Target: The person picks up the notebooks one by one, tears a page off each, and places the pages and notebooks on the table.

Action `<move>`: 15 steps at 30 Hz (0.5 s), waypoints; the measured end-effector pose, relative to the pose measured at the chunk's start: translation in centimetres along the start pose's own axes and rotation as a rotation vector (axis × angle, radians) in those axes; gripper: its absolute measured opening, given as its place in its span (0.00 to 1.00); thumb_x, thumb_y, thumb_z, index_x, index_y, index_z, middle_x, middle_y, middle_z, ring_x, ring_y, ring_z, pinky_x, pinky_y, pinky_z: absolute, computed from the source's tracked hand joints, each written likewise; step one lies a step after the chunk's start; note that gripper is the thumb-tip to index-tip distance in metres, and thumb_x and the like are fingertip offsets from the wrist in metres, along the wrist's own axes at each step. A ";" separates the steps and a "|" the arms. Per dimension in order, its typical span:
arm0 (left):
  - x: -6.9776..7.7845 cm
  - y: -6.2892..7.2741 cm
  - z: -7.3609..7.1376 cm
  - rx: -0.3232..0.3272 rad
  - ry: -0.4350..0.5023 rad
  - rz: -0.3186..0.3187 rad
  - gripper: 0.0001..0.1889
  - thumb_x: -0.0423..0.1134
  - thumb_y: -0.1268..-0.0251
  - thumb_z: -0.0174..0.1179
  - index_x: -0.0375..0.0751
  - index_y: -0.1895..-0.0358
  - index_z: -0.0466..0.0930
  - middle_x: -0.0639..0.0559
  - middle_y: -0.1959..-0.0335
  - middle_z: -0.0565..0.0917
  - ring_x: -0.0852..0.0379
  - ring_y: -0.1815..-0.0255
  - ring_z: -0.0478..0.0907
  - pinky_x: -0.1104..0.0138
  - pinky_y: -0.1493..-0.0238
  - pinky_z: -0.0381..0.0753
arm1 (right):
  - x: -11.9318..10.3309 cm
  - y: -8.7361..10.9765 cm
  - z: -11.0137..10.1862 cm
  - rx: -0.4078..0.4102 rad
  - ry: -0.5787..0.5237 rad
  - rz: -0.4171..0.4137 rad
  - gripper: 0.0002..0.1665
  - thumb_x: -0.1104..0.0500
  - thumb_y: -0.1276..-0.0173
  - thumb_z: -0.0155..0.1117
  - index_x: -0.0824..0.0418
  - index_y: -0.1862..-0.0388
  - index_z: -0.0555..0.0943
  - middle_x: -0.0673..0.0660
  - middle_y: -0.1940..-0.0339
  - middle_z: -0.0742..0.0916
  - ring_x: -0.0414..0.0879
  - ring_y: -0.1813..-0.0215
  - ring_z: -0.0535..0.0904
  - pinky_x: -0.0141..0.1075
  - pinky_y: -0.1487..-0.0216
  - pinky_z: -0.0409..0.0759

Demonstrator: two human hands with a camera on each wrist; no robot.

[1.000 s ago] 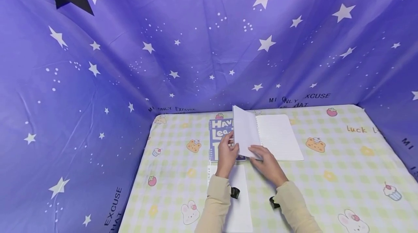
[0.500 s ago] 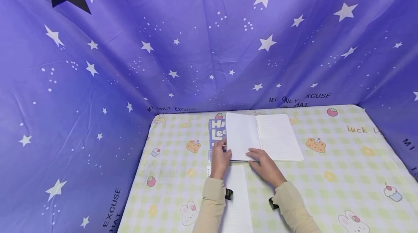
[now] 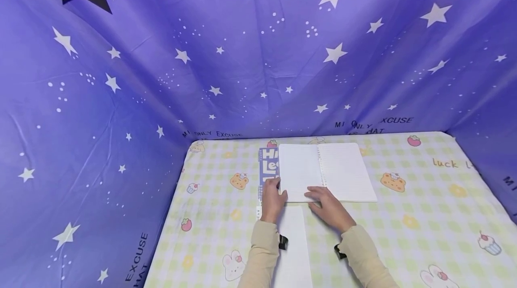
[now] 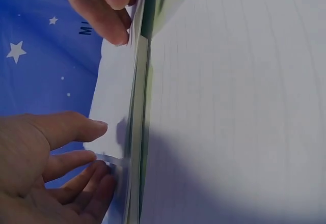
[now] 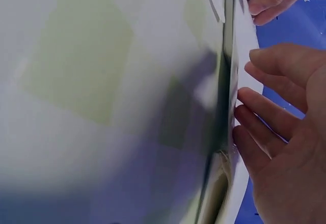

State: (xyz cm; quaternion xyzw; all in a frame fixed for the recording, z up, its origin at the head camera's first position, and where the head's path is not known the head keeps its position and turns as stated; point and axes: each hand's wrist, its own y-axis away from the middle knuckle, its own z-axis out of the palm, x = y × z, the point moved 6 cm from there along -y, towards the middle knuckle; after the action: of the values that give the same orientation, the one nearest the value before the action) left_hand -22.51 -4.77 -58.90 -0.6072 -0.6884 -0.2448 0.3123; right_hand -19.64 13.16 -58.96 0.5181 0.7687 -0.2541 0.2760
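An open spiral notebook (image 3: 347, 173) with white lined pages lies near the back of the table, its left side over a blue cover (image 3: 268, 169) with white lettering. My left hand (image 3: 272, 200) is at the left page's lower left corner. In the left wrist view, the left thumb (image 4: 97, 128) is over the page and the other fingers bend loosely beside its edge. My right hand (image 3: 330, 207) rests its fingertips on the page's bottom edge near the spiral binding. In the right wrist view, those fingers (image 5: 262, 114) are spread and relaxed along the edge.
Another white lined page (image 3: 296, 247) with ring holes lies in front, partly beneath the left forearm. A green and white checked cloth (image 3: 424, 243) with cartoon prints covers the table. Purple star-patterned curtains (image 3: 242, 68) stand behind and at the sides.
The raised left page has come down flat to the left, covering more of the blue cover. My left hand moved left and slightly down with it; the right hand stayed about in place.
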 end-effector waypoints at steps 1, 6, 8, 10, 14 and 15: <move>0.1 0.0 0.1 0.005 -0.002 0.009 0.24 0.30 0.46 0.70 0.29 0.43 0.80 0.38 0.51 0.80 0.43 0.47 0.78 0.54 0.40 0.79 | 0.0 -0.1 -0.3 0.007 0.000 -0.010 0.18 0.65 0.34 0.67 0.66 0.45 0.83 0.65 0.38 0.81 0.63 0.34 0.73 0.58 0.32 0.70; 1.1 0.1 0.5 0.012 0.005 0.053 0.23 0.31 0.46 0.69 0.31 0.44 0.81 0.40 0.49 0.79 0.43 0.45 0.77 0.54 0.39 0.77 | 0.6 -0.8 -1.8 0.058 -0.015 -0.007 0.16 0.65 0.32 0.65 0.63 0.46 0.83 0.60 0.44 0.84 0.58 0.39 0.77 0.55 0.35 0.74; 1.6 0.3 0.8 0.006 0.005 0.073 0.23 0.31 0.45 0.69 0.32 0.43 0.81 0.41 0.48 0.79 0.43 0.45 0.76 0.55 0.38 0.77 | 0.9 -1.2 -2.5 0.064 -0.016 0.003 0.16 0.64 0.31 0.63 0.62 0.44 0.82 0.59 0.45 0.84 0.57 0.39 0.77 0.55 0.35 0.74; 2.2 0.4 1.2 -0.011 -0.004 0.089 0.23 0.32 0.43 0.69 0.34 0.43 0.81 0.42 0.47 0.79 0.44 0.44 0.76 0.56 0.38 0.77 | 1.1 -1.6 -3.2 0.065 -0.014 0.013 0.17 0.63 0.30 0.62 0.62 0.43 0.81 0.59 0.44 0.84 0.57 0.38 0.76 0.55 0.35 0.74; 4.2 0.6 2.2 -0.050 -0.049 0.166 0.21 0.35 0.41 0.68 0.36 0.43 0.81 0.44 0.47 0.79 0.46 0.44 0.77 0.58 0.39 0.78 | 1.7 -2.2 -4.9 0.075 0.021 0.014 0.18 0.63 0.29 0.61 0.64 0.41 0.80 0.61 0.44 0.83 0.59 0.37 0.75 0.57 0.34 0.72; 4.8 0.6 2.5 -0.065 -0.063 0.183 0.21 0.36 0.41 0.68 0.37 0.43 0.81 0.44 0.47 0.80 0.47 0.44 0.77 0.60 0.38 0.77 | 1.8 -2.4 -5.3 0.081 0.036 0.009 0.18 0.63 0.29 0.61 0.64 0.41 0.80 0.62 0.44 0.83 0.60 0.37 0.75 0.57 0.34 0.72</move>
State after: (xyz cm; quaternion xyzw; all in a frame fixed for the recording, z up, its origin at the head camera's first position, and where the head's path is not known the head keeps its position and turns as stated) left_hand -22.53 0.36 -57.19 -0.6845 -0.6313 -0.2185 0.2918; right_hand -23.33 17.16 -56.16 0.5366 0.7603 -0.2745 0.2421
